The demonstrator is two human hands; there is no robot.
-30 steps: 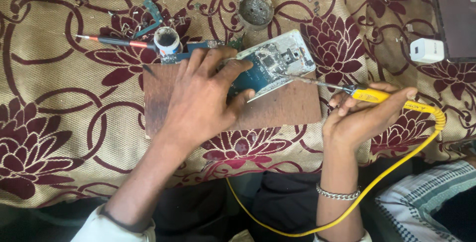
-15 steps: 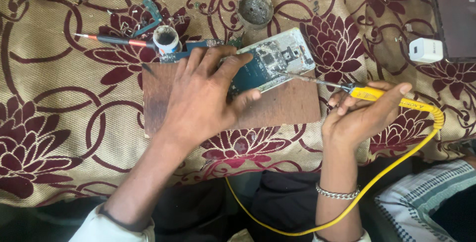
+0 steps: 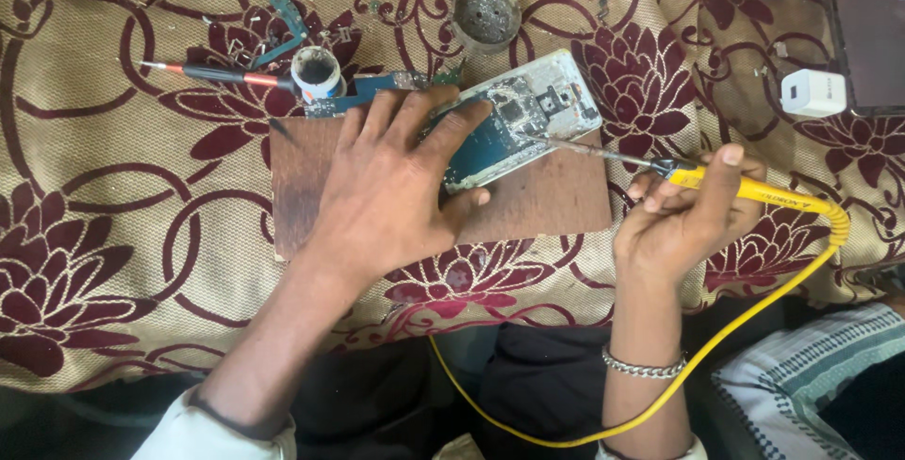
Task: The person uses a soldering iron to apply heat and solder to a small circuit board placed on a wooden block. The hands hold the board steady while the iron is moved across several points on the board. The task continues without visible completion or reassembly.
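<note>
While the scene barely shifts from a second ago, these lines hold:
Left hand (image 3: 391, 191): still spread flat, fingers pressing the opened phone (image 3: 523, 116) onto the wooden board (image 3: 556, 201), centre of frame.
Right hand (image 3: 688, 215): pinching the yellow soldering iron (image 3: 745, 191) at centre right; its tip has crept onto the phone's circuit board.
Meaning: looks like soldering is under way.
Nearby: small white pot (image 3: 314, 69), upper left of the board.

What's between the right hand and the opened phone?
In the head view, only the soldering iron's thin metal shaft spans from right hand to opened phone, over bare wooden board.
</note>
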